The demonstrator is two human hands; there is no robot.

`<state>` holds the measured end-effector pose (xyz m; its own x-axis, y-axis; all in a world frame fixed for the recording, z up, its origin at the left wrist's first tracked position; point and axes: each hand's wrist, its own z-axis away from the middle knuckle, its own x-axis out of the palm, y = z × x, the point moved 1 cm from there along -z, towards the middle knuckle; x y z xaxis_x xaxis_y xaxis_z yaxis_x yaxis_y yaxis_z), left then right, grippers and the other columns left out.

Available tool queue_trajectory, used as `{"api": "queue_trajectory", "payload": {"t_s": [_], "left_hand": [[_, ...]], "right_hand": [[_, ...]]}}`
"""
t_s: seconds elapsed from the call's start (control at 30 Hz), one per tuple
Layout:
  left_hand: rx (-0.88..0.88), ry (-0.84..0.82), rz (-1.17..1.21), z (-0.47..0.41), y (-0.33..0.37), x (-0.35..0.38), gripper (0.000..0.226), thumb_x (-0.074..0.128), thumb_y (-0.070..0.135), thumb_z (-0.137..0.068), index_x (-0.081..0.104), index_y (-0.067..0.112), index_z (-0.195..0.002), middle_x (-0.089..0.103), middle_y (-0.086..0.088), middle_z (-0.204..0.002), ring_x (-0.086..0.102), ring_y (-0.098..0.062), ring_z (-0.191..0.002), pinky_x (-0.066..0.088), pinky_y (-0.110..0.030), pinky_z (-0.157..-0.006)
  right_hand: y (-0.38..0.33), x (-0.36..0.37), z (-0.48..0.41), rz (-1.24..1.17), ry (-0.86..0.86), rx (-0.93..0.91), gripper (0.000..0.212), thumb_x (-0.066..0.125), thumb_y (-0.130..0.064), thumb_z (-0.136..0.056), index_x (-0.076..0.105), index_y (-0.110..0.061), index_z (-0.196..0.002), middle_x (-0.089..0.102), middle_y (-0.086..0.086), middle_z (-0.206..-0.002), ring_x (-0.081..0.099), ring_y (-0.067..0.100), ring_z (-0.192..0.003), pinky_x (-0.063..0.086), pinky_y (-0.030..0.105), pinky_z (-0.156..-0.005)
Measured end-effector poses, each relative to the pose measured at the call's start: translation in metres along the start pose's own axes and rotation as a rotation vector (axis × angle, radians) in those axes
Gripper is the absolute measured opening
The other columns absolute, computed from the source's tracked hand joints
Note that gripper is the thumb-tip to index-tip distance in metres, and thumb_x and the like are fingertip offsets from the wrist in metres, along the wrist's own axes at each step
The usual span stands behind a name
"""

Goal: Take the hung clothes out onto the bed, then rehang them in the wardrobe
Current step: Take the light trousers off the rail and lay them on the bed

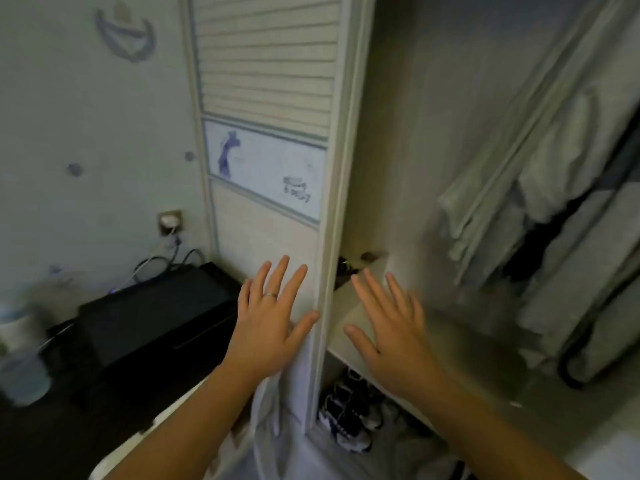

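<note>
Pale hung clothes [568, 216] with a dark garment among them fill the right side of the open wardrobe. The wardrobe's slatted sliding door [277, 133] stands at the centre left. My left hand [268, 320] is spread flat, fingers apart, in front of the door's lower panel, its thumb at the door's edge. My right hand [388, 323] is spread open over the wardrobe's inner shelf [346, 341], to the left of the clothes and apart from them. Neither hand holds anything. The bed is out of view.
Sneakers [349, 414] lie on the wardrobe floor under the shelf. A black box-shaped unit [149, 320] sits at the left with cables running to a wall socket [169, 221]. A blurred bottle [17, 355] stands at the far left. Small items rest at the shelf's back [370, 256].
</note>
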<state>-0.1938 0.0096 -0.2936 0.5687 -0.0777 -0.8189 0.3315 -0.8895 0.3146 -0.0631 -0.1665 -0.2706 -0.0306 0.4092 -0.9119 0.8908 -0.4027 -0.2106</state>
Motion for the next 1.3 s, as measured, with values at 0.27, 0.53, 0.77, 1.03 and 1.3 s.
{"api": "queue_trajectory", "payload": {"t_s": [0.27,0.53,0.77,1.03,1.3], "left_hand": [[0.371,0.156,0.087,-0.196,0.116,-0.003,0.074,0.017,0.073,-0.092,0.016,0.036,-0.156,0.007,0.005,-0.166,0.002,-0.022,-0.152,0.007,-0.046,-0.121],[0.586,0.267,0.136,-0.368,0.198,-0.023,0.075,0.017,0.072,-0.089,0.009,0.039,-0.156,0.003,0.006,-0.166,-0.001,-0.02,-0.152,0.007,-0.044,-0.12],[0.712,0.302,0.233,-0.496,0.257,-0.036,0.081,0.01,0.076,-0.083,0.013,0.039,-0.155,0.006,0.007,-0.166,0.001,-0.018,-0.151,0.007,-0.041,-0.12],[0.775,0.072,0.462,-0.596,0.316,-0.042,0.068,0.033,0.064,-0.097,0.016,0.036,-0.156,0.01,0.005,-0.165,0.009,-0.02,-0.15,0.017,-0.043,-0.119],[0.892,-0.107,0.635,-0.631,0.357,-0.034,0.066,0.034,0.063,-0.098,0.022,0.031,-0.155,0.018,0.002,-0.164,0.014,-0.023,-0.15,0.02,-0.042,-0.118]], "right_hand": [[0.08,-0.138,-0.053,0.229,0.248,0.12,0.065,0.01,-0.069,-0.091,-0.024,-0.05,-0.144,-0.021,-0.021,-0.159,-0.027,0.008,-0.145,-0.012,0.043,-0.119],[0.127,-0.259,-0.123,0.531,0.477,0.201,0.073,0.007,-0.068,-0.088,-0.006,-0.039,-0.154,-0.008,-0.016,-0.163,-0.014,0.013,-0.149,-0.007,0.041,-0.119],[0.15,-0.354,-0.196,0.798,0.573,0.278,0.068,0.019,-0.062,-0.092,0.013,-0.034,-0.154,0.014,-0.01,-0.162,0.006,0.017,-0.15,0.009,0.046,-0.12],[0.18,-0.441,-0.291,1.022,0.551,0.552,0.052,0.041,-0.042,-0.097,0.036,-0.018,-0.143,0.049,0.01,-0.141,0.043,0.034,-0.128,0.035,0.045,-0.101],[0.201,-0.471,-0.336,0.96,0.542,0.852,0.036,0.047,-0.032,-0.094,0.052,-0.012,-0.124,0.053,0.015,-0.129,0.05,0.036,-0.119,0.039,0.042,-0.094]]}}
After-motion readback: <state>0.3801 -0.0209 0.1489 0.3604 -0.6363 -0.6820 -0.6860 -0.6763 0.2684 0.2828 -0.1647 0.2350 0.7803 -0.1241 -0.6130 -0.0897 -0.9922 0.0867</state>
